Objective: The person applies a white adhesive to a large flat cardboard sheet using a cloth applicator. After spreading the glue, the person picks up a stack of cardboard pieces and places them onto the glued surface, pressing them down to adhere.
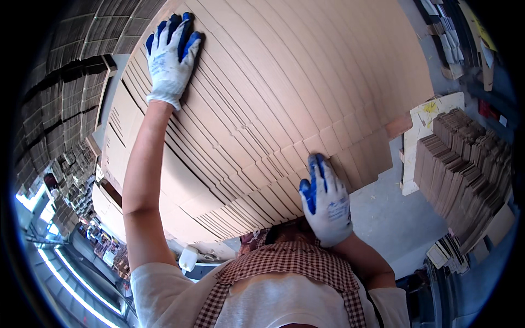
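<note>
- Brown corrugated cardboard fills most of the view: a thick stack of flattened cardboard sheets (273,98), their layered edges fanning out like steps, held up in front of the person and reaching from the upper left to the right of centre.
- The left hand (170,52), in a white knit glove with blue coated fingers, lies flat on the upper left edge of the stack, fingers spread and pressed against the sheet edges; the bare forearm runs down from it toward the lower edge.
- The right hand (326,199), gloved the same way, is pressed against the lower right corner of the stack, fingers extended upward along the sheet edges, not pinching anything.
- Below the stack the person's white shirt and a red-and-white checked apron (295,262) show.
- To the right of the stack, well apart from it, a second pile of folded cardboard pieces (465,169) stands on a grey floor (388,213), with a pale board (424,128) beside it.
- To the left of the stack, more bundles of stacked cardboard (71,98) rise in dark rows.
</note>
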{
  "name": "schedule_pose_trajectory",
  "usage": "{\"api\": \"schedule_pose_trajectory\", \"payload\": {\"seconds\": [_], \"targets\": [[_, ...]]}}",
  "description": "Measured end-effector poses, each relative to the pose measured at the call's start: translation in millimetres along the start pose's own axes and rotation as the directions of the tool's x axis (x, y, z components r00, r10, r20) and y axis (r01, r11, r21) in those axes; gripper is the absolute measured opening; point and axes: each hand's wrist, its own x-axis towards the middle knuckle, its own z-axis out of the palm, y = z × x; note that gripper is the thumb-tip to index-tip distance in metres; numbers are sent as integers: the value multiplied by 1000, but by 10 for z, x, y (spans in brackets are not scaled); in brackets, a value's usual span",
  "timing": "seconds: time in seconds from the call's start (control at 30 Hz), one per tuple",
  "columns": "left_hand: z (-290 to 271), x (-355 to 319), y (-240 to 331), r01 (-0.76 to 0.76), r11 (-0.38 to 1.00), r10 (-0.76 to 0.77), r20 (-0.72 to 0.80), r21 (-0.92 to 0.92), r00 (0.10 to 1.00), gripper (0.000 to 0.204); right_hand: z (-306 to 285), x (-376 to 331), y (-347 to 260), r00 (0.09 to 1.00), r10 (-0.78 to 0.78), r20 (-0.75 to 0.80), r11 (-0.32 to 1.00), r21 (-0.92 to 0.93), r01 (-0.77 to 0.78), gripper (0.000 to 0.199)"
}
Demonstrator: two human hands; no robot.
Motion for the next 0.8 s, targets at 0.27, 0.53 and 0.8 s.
{"api": "schedule_pose_trajectory", "payload": {"seconds": [0.27,0.53,0.8], "targets": [[7,-28,80,36,999,-36,-43,7,998,53,51,187,-48,916,362,171,655,652,-381,62],[-50,-13,89,62,998,-62,-11,15,998,50,23,344,73,931,320,173,593,730,-340,34],[-287,174,168,-162,986,161,-45,-29,986,48,6,346,29,929,339,151,546,773,-325,28]]}}
